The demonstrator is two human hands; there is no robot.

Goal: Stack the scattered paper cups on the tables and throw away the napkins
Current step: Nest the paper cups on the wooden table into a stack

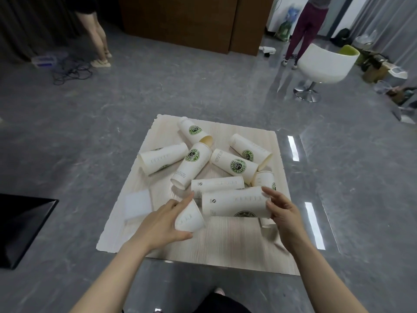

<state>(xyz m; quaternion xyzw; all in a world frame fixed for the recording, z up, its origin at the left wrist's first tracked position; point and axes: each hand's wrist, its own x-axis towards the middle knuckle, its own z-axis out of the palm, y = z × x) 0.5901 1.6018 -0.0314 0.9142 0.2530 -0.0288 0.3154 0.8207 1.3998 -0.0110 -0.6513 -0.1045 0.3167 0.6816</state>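
Several white paper cups with green logos lie scattered on their sides on a small light wooden table (225, 249). My left hand (162, 220) is shut on one cup (189, 219), held tilted above the table's near part. My right hand (285, 211) grips the open end of a cup lying sideways (234, 203), whose base points toward the cup in my left hand. More cups lie behind: one at the left (163, 158), one in the middle (191, 164), one farther back (194, 131), two on the right (234, 164). A white napkin (138, 204) lies flat near the table's left edge.
Grey glossy floor surrounds the table. A black flat object (20, 227) lies on the floor at the left. A white swivel chair (325, 64) stands at the back right, with bags beyond it. Two people stand at the back, by cables on the floor (70, 72).
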